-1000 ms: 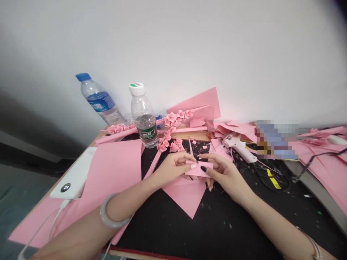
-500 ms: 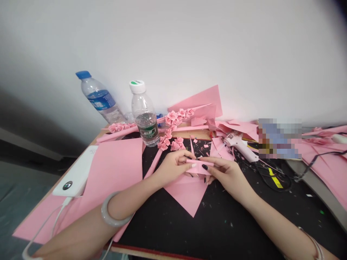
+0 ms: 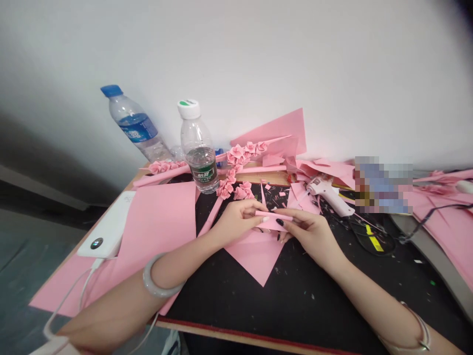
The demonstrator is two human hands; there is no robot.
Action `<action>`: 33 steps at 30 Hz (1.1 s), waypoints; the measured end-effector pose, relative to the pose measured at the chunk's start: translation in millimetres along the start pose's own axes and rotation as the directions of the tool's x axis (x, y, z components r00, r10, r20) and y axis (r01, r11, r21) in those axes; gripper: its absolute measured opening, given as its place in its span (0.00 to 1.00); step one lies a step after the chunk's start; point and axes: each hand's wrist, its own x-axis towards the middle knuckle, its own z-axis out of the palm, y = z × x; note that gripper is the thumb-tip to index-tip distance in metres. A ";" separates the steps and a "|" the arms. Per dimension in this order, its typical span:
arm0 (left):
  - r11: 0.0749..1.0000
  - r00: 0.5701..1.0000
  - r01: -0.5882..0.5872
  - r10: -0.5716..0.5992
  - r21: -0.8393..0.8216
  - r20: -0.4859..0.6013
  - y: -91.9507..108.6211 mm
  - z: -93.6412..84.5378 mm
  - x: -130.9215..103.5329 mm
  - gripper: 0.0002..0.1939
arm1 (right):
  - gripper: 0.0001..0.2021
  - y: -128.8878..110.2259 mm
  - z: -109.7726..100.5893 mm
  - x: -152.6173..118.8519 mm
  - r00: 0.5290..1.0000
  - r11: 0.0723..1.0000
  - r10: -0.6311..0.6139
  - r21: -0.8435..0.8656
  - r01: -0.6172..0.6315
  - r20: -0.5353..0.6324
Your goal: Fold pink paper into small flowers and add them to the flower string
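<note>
Between both hands is a small piece of pink paper with its upper edge rolled into a narrow tube. My left hand pinches the left end of it, thumb in front and fingers behind. At the right end my right hand pinches it the same way, its dark-nailed thumb against the front. Below the hands a larger pink paper sheet lies on the black mat, one corner pointing towards me. Some of my fingertips are hidden behind the paper.
Folded pink paper flowers on rolled stems lie behind. Two bottles stand at the back left, one white-capped, one blue-capped. A glue gun and cable sit right. A white power bank rests by pink sheets at left.
The view has shifted slightly, so most things appear a little higher. Less flat paper shows below the rolled edge, which now slants down a little to the right. Both hands keep their pinch.
</note>
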 end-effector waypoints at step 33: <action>0.996 0.995 0.088 -0.089 0.030 0.042 -6.5 0.1 -0.5 0.10 | 0.11 4.4 1.9 0.3 0.998 1.000 -0.002 0.002 0.002 0.066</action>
